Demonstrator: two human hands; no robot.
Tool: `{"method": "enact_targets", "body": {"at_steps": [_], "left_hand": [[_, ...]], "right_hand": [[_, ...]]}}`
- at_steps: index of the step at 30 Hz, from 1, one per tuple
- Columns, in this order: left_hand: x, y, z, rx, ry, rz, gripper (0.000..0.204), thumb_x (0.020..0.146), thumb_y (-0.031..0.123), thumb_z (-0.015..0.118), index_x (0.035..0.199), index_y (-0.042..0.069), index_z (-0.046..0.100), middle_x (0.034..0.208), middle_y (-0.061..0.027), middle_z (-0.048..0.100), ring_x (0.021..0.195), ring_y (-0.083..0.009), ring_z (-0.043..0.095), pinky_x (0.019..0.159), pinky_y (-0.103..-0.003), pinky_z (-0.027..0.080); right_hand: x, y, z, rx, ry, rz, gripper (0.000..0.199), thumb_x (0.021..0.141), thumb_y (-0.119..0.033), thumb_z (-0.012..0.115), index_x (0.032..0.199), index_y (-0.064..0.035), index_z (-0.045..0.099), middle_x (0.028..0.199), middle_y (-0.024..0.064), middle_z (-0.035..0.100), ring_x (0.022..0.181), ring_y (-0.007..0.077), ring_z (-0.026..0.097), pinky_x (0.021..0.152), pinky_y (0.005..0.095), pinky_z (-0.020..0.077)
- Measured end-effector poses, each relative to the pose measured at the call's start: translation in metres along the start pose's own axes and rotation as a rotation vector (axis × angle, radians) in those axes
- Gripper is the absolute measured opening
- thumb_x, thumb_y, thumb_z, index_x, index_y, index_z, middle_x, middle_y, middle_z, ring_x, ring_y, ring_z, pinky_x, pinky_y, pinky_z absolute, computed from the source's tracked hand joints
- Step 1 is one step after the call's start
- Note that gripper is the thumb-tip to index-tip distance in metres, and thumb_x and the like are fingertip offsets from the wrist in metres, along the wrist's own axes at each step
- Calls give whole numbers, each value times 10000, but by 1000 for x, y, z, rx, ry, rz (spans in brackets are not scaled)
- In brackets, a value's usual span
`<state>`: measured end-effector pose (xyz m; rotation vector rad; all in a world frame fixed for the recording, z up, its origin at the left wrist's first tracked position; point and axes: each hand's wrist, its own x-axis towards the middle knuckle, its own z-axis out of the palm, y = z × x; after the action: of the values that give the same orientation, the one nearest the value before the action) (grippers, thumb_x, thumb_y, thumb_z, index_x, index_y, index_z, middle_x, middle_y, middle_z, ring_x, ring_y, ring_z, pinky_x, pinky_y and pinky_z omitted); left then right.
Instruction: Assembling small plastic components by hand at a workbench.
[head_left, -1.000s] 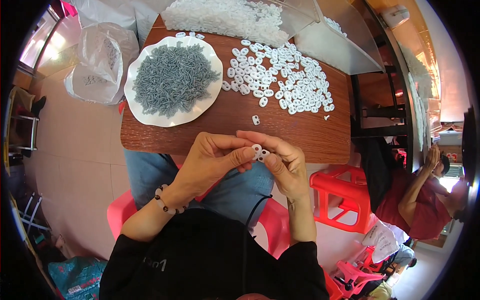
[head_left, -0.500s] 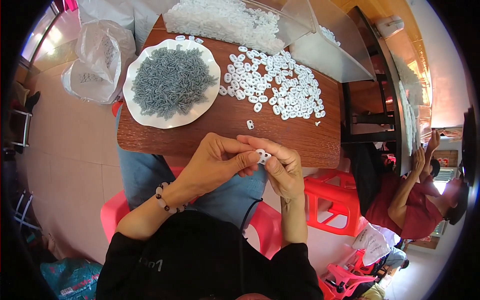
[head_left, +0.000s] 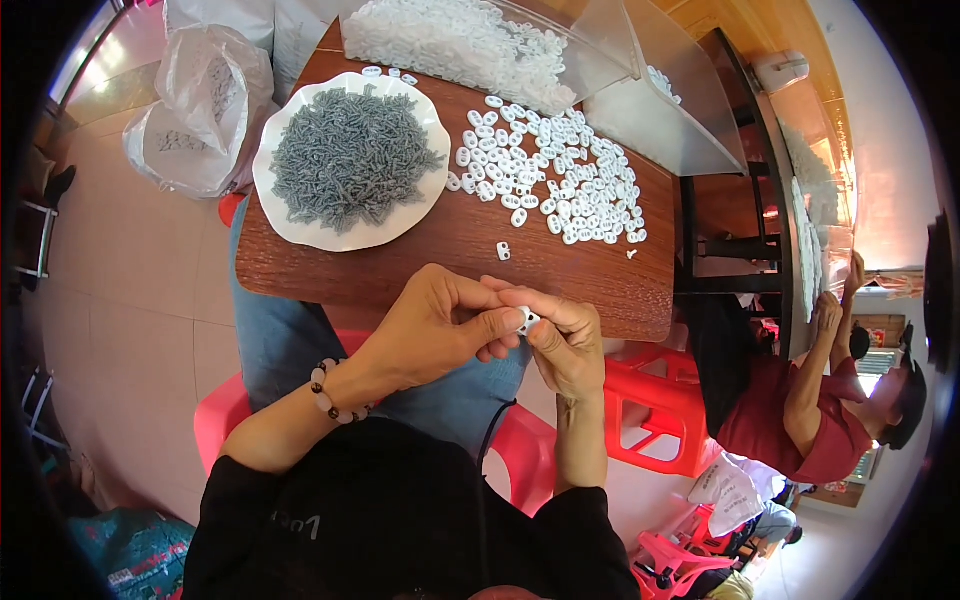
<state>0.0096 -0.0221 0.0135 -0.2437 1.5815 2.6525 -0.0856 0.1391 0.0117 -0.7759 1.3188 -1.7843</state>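
Above my lap, just off the table's near edge, both hands meet on one small white two-hole plastic piece (head_left: 528, 320). My left hand (head_left: 450, 325) is closed, pinching the piece's left side between thumb and fingers. From the other side my right hand (head_left: 568, 345) grips it with thumb and fingertips. Fingers partly hide the piece. On the table past my hands lies a single white piece (head_left: 503, 251). Farther off spreads a loose heap of white two-hole oval pieces (head_left: 590, 190). A scalloped white plate (head_left: 345, 240) carries many small grey pieces (head_left: 355, 160) resembling coiled springs.
A clear bin (head_left: 455, 55) of white pieces stands at the table's far side. White sacks (head_left: 200, 120) sit on the floor at left. Beside the wooden table (head_left: 350, 285) is a red stool (head_left: 660, 420) at right. A co-worker (head_left: 800, 405) sits at another table.
The white piece has tilted slightly between my fingers, while both hands keep their grip. My view has shifted a little. The co-worker's hands have moved slightly.
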Motion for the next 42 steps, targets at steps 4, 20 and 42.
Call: {"method": "enact_targets", "body": {"at_steps": [4,20,42], "left_hand": [[-3,5,3,56,34,17,145,869,75,626,803,-42,681,643,-33,622,587,-60,556,538,-222,465],[-8,10,7,132,84,14,127,862,54,617,805,-39,683,625,-43,627,576,-64,564,528,-222,468],[30,-7,-2,-200,20,-68,391,952,314,529,855,-40,665,784,-87,671,643,-84,587,627,-214,497]], "right_hand": [[1,2,2,-45,9,-26,364,884,-209,626,1154,36,607,1219,252,559,974,229,612,826,344,500],[-1,4,9,-48,55,-32,279,886,-152,623,1100,27,640,1168,201,607,881,176,613,765,314,513],[10,20,-11,271,218,80,457,966,-258,484,1279,75,466,1243,205,540,1023,214,592,869,328,495]]}}
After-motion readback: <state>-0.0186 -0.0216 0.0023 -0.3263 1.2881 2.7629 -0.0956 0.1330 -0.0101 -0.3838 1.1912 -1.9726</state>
